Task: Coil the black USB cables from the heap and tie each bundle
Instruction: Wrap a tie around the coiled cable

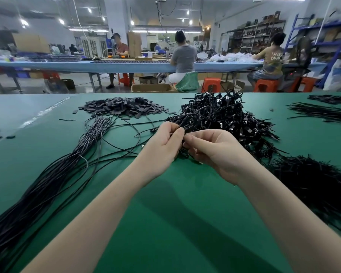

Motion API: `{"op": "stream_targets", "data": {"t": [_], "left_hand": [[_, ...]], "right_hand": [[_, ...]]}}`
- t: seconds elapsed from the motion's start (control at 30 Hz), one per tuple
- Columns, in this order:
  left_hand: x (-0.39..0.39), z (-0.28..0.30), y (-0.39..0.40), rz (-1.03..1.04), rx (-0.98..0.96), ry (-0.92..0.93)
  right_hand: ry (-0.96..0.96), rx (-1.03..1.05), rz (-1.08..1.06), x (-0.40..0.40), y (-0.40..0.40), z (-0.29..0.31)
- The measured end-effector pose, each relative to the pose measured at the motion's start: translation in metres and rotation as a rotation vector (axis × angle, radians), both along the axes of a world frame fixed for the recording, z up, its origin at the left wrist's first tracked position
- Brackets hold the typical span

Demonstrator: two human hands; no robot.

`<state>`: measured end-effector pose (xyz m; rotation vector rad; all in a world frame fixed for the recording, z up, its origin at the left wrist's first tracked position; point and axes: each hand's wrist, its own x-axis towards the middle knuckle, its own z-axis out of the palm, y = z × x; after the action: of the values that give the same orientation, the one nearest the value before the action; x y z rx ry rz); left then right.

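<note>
A long sheaf of loose black USB cables [47, 174] runs from the near left corner toward the table's middle. In front of me my left hand [163, 142] grips a coiled black cable bundle [187, 123], whose loop rises above my fingers. My right hand [211, 150] pinches the same bundle from the right, fingers curled; what lies between its fingertips is hidden. Behind both hands rises a big heap of coiled, tied cables [224, 117]. A pile of thin black ties [311, 182] lies at the right.
The green table [165, 213] carries a mound of small dark flat pieces [122, 107] at the back left and more black strands [319, 111] at the far right. Beyond the table's far edge, three people sit at a blue bench among orange stools.
</note>
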<state>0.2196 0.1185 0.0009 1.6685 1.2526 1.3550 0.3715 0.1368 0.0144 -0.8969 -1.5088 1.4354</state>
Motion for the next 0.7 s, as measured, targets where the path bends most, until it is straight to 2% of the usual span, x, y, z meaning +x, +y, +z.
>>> {"op": "stream_targets", "data": {"t": [0.13, 0.23, 0.3, 0.37, 0.43, 0.53, 0.7], "left_hand": [[0.006, -0.012, 0.001, 0.14, 0.059, 0.128], [0.012, -0.01, -0.003, 0.236, -0.077, 0.191], [0.012, -0.003, -0.006, 0.146, -0.29, 0.111], [0.007, 0.008, -0.011, 0.029, -0.435, -0.098], [-0.001, 0.014, -0.011, 0.003, -0.36, -0.17], [-0.006, 0.018, -0.009, 0.023, -0.127, -0.008], [-0.002, 0.015, -0.01, -0.009, -0.114, -0.059]], "right_hand": [[-0.4, 0.525, -0.325, -0.003, 0.003, -0.008], [-0.583, 0.811, -0.455, -0.006, 0.0, -0.016], [-0.751, 1.095, -0.528, -0.006, 0.0, -0.02], [-0.8, 1.291, -0.58, -0.006, 0.001, -0.022], [-0.723, 1.304, -0.597, -0.005, 0.002, -0.02], [-0.629, 1.254, -0.59, -0.004, 0.003, -0.016], [-0.573, 1.162, -0.477, -0.002, 0.004, -0.015]]}}
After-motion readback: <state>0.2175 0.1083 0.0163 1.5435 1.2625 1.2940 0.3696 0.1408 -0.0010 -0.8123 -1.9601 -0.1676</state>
